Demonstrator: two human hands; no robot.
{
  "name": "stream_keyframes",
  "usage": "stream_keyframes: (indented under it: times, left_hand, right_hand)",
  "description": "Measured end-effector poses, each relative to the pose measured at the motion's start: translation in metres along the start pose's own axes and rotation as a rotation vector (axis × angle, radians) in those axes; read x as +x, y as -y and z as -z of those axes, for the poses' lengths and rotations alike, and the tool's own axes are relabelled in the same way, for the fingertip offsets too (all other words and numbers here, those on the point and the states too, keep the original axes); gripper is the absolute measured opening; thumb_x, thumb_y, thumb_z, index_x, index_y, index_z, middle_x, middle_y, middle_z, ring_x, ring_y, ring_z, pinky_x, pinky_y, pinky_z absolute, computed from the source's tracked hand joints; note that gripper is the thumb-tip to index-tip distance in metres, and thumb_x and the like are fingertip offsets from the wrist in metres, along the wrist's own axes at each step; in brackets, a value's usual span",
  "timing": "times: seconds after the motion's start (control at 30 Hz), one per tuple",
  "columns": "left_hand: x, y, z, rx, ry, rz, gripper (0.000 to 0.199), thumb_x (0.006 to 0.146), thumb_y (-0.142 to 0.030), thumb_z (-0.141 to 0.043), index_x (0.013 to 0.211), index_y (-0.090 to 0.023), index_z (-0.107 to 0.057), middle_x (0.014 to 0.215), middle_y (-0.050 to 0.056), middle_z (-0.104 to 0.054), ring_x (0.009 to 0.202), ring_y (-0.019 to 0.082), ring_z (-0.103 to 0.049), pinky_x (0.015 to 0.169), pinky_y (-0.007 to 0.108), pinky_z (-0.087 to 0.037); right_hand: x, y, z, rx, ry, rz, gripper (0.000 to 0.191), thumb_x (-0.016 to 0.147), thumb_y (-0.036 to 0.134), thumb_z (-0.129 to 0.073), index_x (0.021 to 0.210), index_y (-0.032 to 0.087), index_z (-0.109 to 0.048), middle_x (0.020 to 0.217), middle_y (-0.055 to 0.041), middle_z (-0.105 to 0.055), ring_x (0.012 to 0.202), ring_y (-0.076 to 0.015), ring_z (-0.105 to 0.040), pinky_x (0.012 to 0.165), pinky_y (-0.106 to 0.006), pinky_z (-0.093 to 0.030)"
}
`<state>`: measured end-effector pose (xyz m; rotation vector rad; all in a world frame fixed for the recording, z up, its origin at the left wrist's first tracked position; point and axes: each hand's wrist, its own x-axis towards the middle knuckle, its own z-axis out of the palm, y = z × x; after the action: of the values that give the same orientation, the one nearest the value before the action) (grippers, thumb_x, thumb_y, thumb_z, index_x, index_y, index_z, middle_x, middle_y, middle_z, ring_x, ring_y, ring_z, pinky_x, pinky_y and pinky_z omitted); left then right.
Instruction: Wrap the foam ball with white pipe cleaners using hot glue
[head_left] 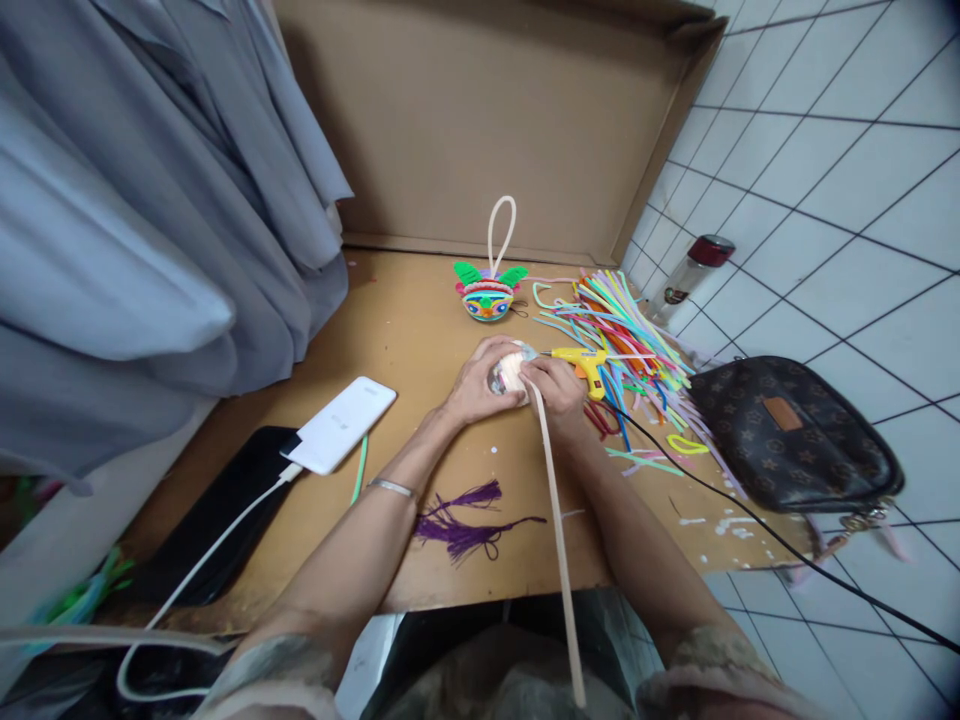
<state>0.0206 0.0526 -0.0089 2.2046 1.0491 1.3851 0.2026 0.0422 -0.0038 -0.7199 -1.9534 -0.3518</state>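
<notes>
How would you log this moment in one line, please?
Left hand: holding round piece; right hand: pinching pale strip; yellow glue gun: beside right hand; purple tassels: on table

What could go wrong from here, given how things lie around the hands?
The glue gun lies right by the right hand; if hot, its tip might burn skin. The strip trails from the ball past the table edge, so it could snag. The black cord runs off the table too; a tug might shift the gun.
</notes>
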Motion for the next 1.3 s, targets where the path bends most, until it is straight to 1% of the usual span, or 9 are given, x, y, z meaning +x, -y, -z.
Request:
stream_keyframes:
  times: [0.2, 0.5, 0.6, 0.67, 0.77, 0.93, 1.13, 1.23, 1.3]
  left_hand:
    - [-0.001, 0.001, -0.001, 0.011, 0.003, -0.008, 0.063, 0.068, -0.03, -0.077, 0.128, -0.022, -0.059, 0.139, 0.013, -0.057, 0.131, 0.032, -0.057, 0.114, 0.051, -0.047]
    - [-0.003, 0.001, 0.002, 0.065, 0.05, -0.042, 0.062, 0.075, -0.04, -0.074, 0.131, -0.019, -0.057, 0.142, 0.016, -0.054, 0.137, 0.032, -0.053, 0.115, 0.05, -0.046]
    - [-0.003, 0.001, 0.003, 0.113, 0.076, -0.041, 0.068, 0.075, -0.048, -0.076, 0.133, -0.02, -0.055, 0.143, 0.016, -0.053, 0.138, 0.033, -0.051, 0.115, 0.049, -0.046]
    - [-0.003, 0.0, 0.003, 0.179, 0.086, -0.029, 0.075, 0.071, -0.055, -0.079, 0.134, -0.021, -0.055, 0.144, 0.017, -0.054, 0.137, 0.034, -0.052, 0.114, 0.05, -0.045]
    - [-0.004, 0.0, 0.001, 0.291, 0.068, -0.019, 0.081, 0.067, -0.061, -0.082, 0.133, -0.022, -0.056, 0.143, 0.016, -0.056, 0.134, 0.037, -0.053, 0.113, 0.052, -0.043]
    - [-0.005, -0.001, -0.008, 0.31, -0.012, -0.071, 0.077, 0.068, -0.054, -0.082, 0.132, -0.021, -0.055, 0.141, 0.017, -0.057, 0.131, 0.035, -0.056, 0.113, 0.049, -0.044]
    - [-0.006, -0.006, -0.017, 0.305, -0.103, -0.088, 0.06, 0.078, -0.042, -0.072, 0.13, -0.018, -0.054, 0.139, 0.018, -0.057, 0.131, 0.032, -0.057, 0.112, 0.048, -0.047]
    - [-0.008, -0.004, -0.016, 0.283, -0.121, -0.074, 0.056, 0.081, -0.039, -0.067, 0.131, -0.017, -0.054, 0.138, 0.018, -0.058, 0.13, 0.031, -0.057, 0.112, 0.047, -0.048]
    - [-0.009, -0.002, -0.014, 0.265, -0.119, -0.073, 0.055, 0.081, -0.038, -0.066, 0.131, -0.017, -0.054, 0.136, 0.017, -0.059, 0.128, 0.03, -0.058, 0.111, 0.046, -0.049]
  right_hand:
    - [0.002, 0.002, 0.001, -0.027, -0.023, 0.041, 0.017, 0.097, 0.016, -0.058, 0.106, 0.02, -0.072, 0.094, -0.0086, -0.072, 0.09, -0.0196, -0.065, 0.081, -0.032, -0.053]
    - [0.002, 0.002, 0.0, -0.043, 0.01, 0.002, 0.018, 0.099, 0.018, -0.056, 0.105, 0.021, -0.072, 0.094, -0.0084, -0.072, 0.09, -0.019, -0.065, 0.08, -0.032, -0.053]
    - [0.002, 0.002, 0.0, -0.051, -0.001, 0.006, 0.018, 0.099, 0.019, -0.055, 0.105, 0.021, -0.072, 0.094, -0.0081, -0.072, 0.089, -0.0191, -0.065, 0.08, -0.032, -0.054]
    - [0.001, 0.002, -0.001, -0.061, 0.003, -0.003, 0.018, 0.099, 0.019, -0.055, 0.103, 0.021, -0.072, 0.093, -0.0077, -0.071, 0.088, -0.019, -0.065, 0.08, -0.032, -0.054]
    - [0.001, 0.002, -0.001, -0.055, 0.016, -0.039, 0.019, 0.099, 0.02, -0.055, 0.099, 0.023, -0.073, 0.093, -0.0072, -0.071, 0.087, -0.0184, -0.065, 0.08, -0.032, -0.054]
    - [-0.001, 0.001, -0.002, -0.008, 0.023, -0.07, 0.02, 0.099, 0.02, -0.054, 0.1, 0.023, -0.074, 0.094, -0.0075, -0.07, 0.088, -0.0185, -0.063, 0.082, -0.033, -0.053]
    - [0.001, 0.003, -0.001, -0.006, 0.032, -0.08, 0.019, 0.1, 0.022, -0.054, 0.101, 0.022, -0.073, 0.094, -0.0076, -0.069, 0.089, -0.0191, -0.062, 0.082, -0.033, -0.053]
    - [0.005, 0.007, 0.003, 0.016, 0.074, -0.078, 0.019, 0.099, 0.028, -0.057, 0.108, 0.022, -0.072, 0.099, -0.0091, -0.069, 0.093, -0.0211, -0.062, 0.084, -0.035, -0.053]
    - [0.007, 0.009, 0.006, 0.042, 0.117, -0.06, 0.023, 0.097, 0.031, -0.058, 0.115, 0.021, -0.07, 0.104, -0.011, -0.069, 0.096, -0.0231, -0.062, 0.087, -0.038, -0.053]
